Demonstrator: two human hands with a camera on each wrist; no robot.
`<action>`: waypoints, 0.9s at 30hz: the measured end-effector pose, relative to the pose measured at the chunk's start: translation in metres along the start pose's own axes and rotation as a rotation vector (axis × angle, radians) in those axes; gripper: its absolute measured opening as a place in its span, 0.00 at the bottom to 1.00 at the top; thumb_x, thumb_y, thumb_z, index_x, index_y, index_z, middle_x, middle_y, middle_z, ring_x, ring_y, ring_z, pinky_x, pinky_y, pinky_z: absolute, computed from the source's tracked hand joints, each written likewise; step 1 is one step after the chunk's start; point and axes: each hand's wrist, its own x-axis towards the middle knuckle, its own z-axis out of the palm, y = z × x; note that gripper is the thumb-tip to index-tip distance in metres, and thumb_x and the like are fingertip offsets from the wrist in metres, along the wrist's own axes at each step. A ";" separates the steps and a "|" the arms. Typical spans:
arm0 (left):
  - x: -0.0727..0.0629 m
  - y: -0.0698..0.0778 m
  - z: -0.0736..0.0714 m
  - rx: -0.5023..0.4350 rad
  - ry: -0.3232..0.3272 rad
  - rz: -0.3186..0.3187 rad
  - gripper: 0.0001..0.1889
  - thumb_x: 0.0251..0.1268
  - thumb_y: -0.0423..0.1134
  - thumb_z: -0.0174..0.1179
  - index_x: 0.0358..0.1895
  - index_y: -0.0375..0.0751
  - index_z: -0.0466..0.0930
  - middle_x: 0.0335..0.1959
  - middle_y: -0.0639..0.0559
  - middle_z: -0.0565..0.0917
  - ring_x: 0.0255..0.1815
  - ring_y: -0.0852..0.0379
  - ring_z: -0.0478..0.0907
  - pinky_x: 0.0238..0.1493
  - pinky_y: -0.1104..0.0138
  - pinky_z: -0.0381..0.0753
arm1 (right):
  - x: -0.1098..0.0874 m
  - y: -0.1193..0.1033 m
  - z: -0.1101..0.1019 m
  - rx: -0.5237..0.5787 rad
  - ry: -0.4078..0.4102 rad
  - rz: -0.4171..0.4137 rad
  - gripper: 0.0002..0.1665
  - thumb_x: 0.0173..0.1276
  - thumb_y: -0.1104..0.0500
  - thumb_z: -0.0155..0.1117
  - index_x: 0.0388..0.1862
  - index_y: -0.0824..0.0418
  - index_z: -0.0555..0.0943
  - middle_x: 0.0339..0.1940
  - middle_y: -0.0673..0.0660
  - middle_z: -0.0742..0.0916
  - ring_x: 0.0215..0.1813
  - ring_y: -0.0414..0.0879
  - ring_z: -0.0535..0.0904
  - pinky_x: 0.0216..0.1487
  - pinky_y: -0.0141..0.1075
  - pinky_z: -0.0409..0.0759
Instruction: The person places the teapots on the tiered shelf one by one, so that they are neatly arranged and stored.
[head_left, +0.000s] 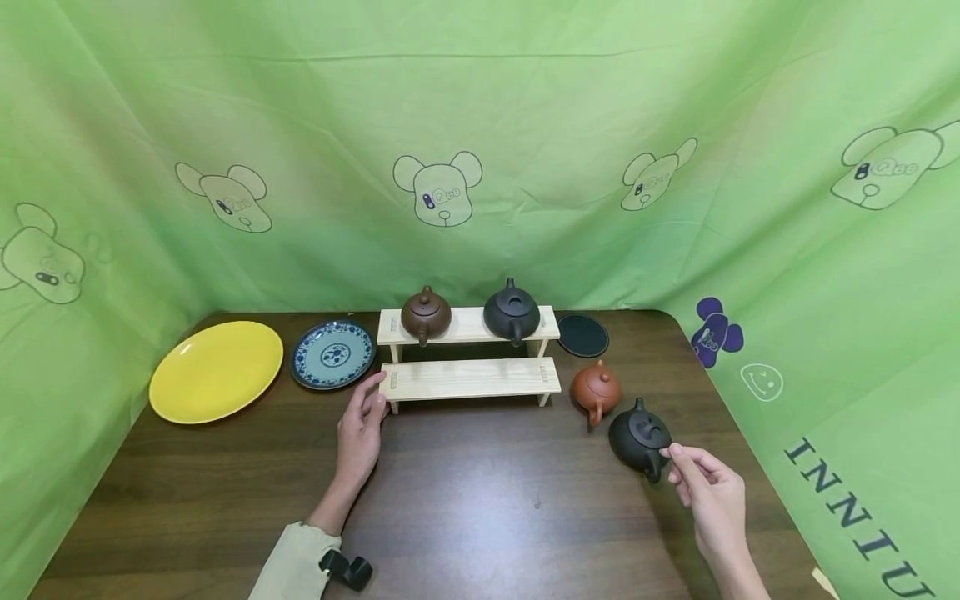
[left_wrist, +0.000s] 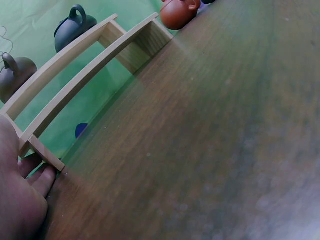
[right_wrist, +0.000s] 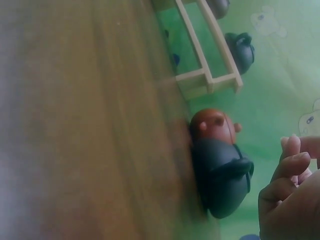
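Note:
My left hand holds the left end of the low wooden stand; in the left wrist view its fingers curl behind the stand's leg. On the right, the fingertips of my right hand overlap the edge of a black teapot near its handle. From the right wrist view, the curled fingers appear apart from that teapot and hold nothing. A reddish-brown teapot stands just behind the black one, close to the stand's right end.
Behind the low stand is a taller wooden stand bearing a dark brown teapot and a dark grey teapot. A blue patterned plate and a yellow plate lie left. A round black mat lies at right.

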 end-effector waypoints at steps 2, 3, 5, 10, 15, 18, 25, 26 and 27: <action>0.001 -0.003 0.000 0.008 -0.009 -0.010 0.20 0.92 0.38 0.52 0.77 0.48 0.78 0.26 0.47 0.76 0.22 0.61 0.65 0.31 0.65 0.67 | -0.002 0.002 -0.004 -0.021 0.003 0.026 0.14 0.83 0.66 0.68 0.33 0.62 0.92 0.18 0.48 0.83 0.16 0.34 0.69 0.22 0.43 0.54; 0.002 -0.003 0.000 0.008 -0.009 -0.013 0.20 0.92 0.38 0.52 0.77 0.49 0.78 0.27 0.47 0.76 0.22 0.61 0.65 0.30 0.65 0.67 | -0.002 0.003 -0.005 -0.028 0.004 0.039 0.14 0.83 0.65 0.68 0.33 0.62 0.92 0.18 0.48 0.83 0.16 0.34 0.68 0.22 0.42 0.55; 0.002 -0.004 0.001 0.007 0.002 0.002 0.19 0.92 0.38 0.52 0.77 0.49 0.79 0.28 0.49 0.79 0.23 0.61 0.65 0.30 0.65 0.67 | -0.003 0.004 -0.008 -0.043 0.005 0.064 0.13 0.83 0.64 0.69 0.34 0.61 0.92 0.18 0.47 0.83 0.17 0.34 0.69 0.20 0.38 0.58; 0.000 -0.006 0.001 -0.035 0.019 0.085 0.19 0.91 0.39 0.53 0.76 0.45 0.79 0.28 0.48 0.79 0.23 0.59 0.65 0.28 0.64 0.65 | -0.003 0.008 -0.012 -0.066 -0.007 0.109 0.12 0.82 0.63 0.70 0.34 0.56 0.91 0.20 0.47 0.84 0.18 0.34 0.70 0.20 0.27 0.65; 0.003 -0.013 0.001 -0.021 0.016 0.081 0.19 0.91 0.41 0.53 0.75 0.49 0.80 0.27 0.51 0.79 0.26 0.59 0.67 0.30 0.65 0.67 | -0.003 0.012 -0.011 -0.131 -0.003 0.155 0.11 0.80 0.61 0.73 0.34 0.54 0.90 0.19 0.46 0.85 0.18 0.34 0.71 0.20 0.25 0.67; 0.003 -0.017 0.001 -0.031 0.012 0.085 0.19 0.91 0.41 0.54 0.75 0.49 0.80 0.28 0.51 0.80 0.25 0.58 0.67 0.29 0.64 0.67 | -0.002 0.014 -0.010 -0.154 0.006 0.166 0.09 0.79 0.60 0.75 0.35 0.55 0.90 0.19 0.46 0.85 0.18 0.34 0.71 0.19 0.25 0.67; 0.005 -0.020 0.000 -0.025 0.011 0.092 0.20 0.91 0.44 0.54 0.77 0.51 0.79 0.36 0.50 0.87 0.26 0.58 0.68 0.31 0.64 0.69 | -0.002 0.017 -0.011 -0.167 -0.035 0.217 0.08 0.78 0.62 0.75 0.36 0.54 0.87 0.20 0.46 0.84 0.18 0.33 0.70 0.18 0.24 0.65; 0.005 -0.020 -0.001 -0.024 0.012 0.091 0.20 0.91 0.43 0.54 0.77 0.51 0.79 0.38 0.50 0.88 0.27 0.57 0.69 0.32 0.64 0.69 | -0.002 0.018 -0.012 -0.177 -0.053 0.234 0.09 0.79 0.61 0.75 0.36 0.53 0.87 0.20 0.46 0.84 0.18 0.33 0.70 0.18 0.25 0.65; 0.005 -0.020 -0.001 -0.024 0.015 0.086 0.20 0.91 0.43 0.54 0.77 0.51 0.80 0.38 0.49 0.88 0.27 0.57 0.70 0.33 0.64 0.70 | -0.002 0.019 -0.012 -0.186 -0.072 0.251 0.09 0.79 0.60 0.74 0.35 0.52 0.86 0.20 0.45 0.84 0.18 0.33 0.69 0.18 0.25 0.65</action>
